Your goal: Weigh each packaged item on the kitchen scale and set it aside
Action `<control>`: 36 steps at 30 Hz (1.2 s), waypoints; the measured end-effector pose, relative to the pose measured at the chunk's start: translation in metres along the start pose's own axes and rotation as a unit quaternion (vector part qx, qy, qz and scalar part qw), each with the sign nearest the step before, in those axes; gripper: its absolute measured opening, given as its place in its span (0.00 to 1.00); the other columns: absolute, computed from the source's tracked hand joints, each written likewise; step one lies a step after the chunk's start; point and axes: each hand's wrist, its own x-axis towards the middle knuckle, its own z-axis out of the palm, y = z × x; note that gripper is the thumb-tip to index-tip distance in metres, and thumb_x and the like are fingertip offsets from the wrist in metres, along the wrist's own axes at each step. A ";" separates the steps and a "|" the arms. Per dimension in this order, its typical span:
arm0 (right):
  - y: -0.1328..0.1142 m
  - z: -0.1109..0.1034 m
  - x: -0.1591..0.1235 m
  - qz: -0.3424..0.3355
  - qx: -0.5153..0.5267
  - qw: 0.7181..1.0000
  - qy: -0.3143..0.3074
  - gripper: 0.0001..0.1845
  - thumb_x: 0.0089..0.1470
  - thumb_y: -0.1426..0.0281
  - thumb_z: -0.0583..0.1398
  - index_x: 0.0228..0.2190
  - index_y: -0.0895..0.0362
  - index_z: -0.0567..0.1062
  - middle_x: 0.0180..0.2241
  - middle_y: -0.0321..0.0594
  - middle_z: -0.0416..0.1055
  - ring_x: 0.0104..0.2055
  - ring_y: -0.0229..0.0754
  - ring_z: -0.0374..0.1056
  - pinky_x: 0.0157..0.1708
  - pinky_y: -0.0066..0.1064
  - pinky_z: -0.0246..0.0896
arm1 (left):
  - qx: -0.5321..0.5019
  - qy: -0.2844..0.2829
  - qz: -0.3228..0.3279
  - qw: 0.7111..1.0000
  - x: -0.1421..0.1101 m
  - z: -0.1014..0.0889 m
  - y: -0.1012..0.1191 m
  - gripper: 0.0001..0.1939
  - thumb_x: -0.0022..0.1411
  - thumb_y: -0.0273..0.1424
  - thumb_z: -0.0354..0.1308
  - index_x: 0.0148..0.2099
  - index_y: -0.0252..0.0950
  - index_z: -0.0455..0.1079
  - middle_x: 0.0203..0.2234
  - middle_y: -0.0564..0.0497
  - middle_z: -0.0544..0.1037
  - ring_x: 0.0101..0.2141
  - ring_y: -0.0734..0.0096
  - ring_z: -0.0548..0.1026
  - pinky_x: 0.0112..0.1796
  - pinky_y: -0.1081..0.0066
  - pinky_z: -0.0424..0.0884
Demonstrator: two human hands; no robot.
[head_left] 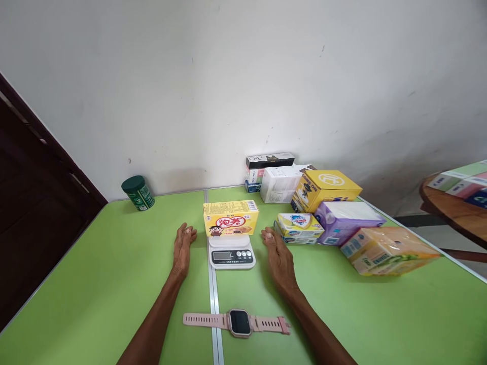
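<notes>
A yellow snack box [231,218] with red characters stands on a small white kitchen scale [231,252] in the middle of the green table [95,263]. My left hand [183,248] lies on the table just left of the scale, fingers stretched forward and holding nothing. My right hand [277,253] rests just right of the scale, fingers out and empty. Neither hand touches the box. A pink smartwatch [239,322] lies flat between my forearms, near the front.
A green can [138,192] stands at the back left. Stacked boxes [272,175], a yellow carton [323,189], soap packs [299,227], purple tissues [348,221] and an orange tissue pack [388,250] crowd the back right. A round wooden table [456,208] stands far right.
</notes>
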 end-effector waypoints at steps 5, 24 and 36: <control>-0.005 -0.001 -0.001 -0.012 -0.029 0.999 -0.008 0.42 0.64 0.39 0.49 0.55 0.63 0.76 0.58 0.62 0.74 0.62 0.61 0.70 0.65 0.59 0.59 | 0.042 0.000 0.013 0.999 -0.003 -0.001 0.002 0.41 0.66 0.59 0.56 0.69 0.37 0.60 0.62 0.34 0.72 0.59 0.50 0.77 0.63 0.51 0.69; -0.077 0.076 0.000 -0.104 0.003 0.989 -0.107 0.42 0.60 0.42 0.59 0.66 0.53 0.67 0.66 0.54 0.66 0.58 0.62 0.73 0.57 0.54 0.69 | 0.159 -0.003 0.214 0.964 -0.013 0.016 0.057 0.44 0.69 0.49 0.57 0.77 0.38 0.44 0.70 0.36 0.59 0.70 0.49 0.59 0.70 0.49 0.54; -0.050 0.284 0.045 -0.117 -0.053 0.963 -0.237 0.43 0.59 0.45 0.55 0.60 0.68 0.68 0.53 0.67 0.70 0.55 0.69 0.72 0.53 0.59 0.69 | 0.175 0.160 0.144 0.961 0.151 -0.076 0.010 0.52 0.54 0.44 0.69 0.72 0.30 0.51 0.68 0.28 0.59 0.71 0.42 0.57 0.69 0.48 0.53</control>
